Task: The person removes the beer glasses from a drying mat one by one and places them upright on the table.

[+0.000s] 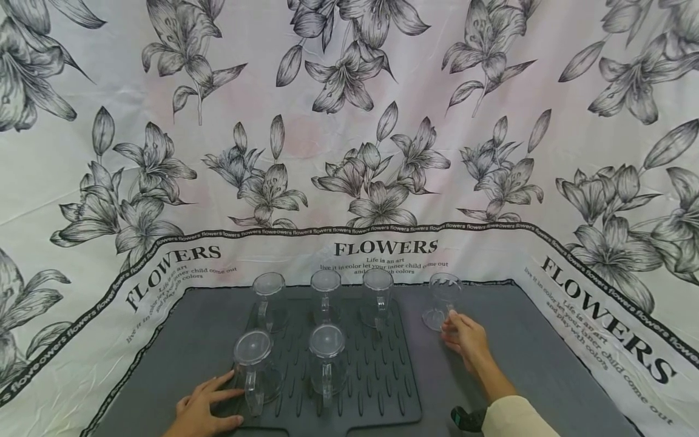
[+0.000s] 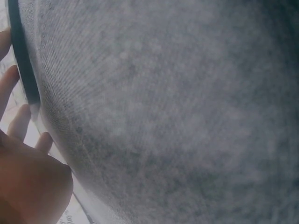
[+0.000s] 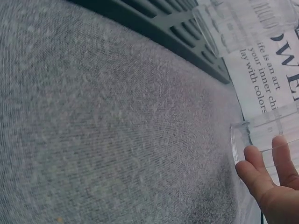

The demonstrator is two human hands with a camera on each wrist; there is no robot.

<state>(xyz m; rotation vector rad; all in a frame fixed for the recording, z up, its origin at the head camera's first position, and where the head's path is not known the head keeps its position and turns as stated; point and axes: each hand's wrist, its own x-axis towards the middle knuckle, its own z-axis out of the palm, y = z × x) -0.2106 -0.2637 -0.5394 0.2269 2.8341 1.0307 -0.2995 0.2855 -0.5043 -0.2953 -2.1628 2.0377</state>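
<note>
Six clear mugs and two bare hands over a grey surface point(image 1: 453, 388); a dark ridged mat point(image 1: 382, 388) bears five mugs, the far-left mug point(image 1: 270, 303), far-middle mug point(image 1: 326, 297) and far-right mug point(image 1: 378, 297) behind, the near-left mug point(image 1: 253, 370) and near-middle mug point(image 1: 329, 364) in front; these five appear base up, an arrangement suited to draining over the ridges; their handles face the near side, presumably for easy grasping. The left hand point(image 1: 204, 406), its fingers extended and spread, lies against the left of the near-left mug, perhaps to steady it; the right hand point(image 1: 466, 340) pinches the right mug point(image 1: 443, 297) at its handle, right of the mat; that hold probably leaves the body unobstructed; whether this mug touches the surface cannot be told.
</note>
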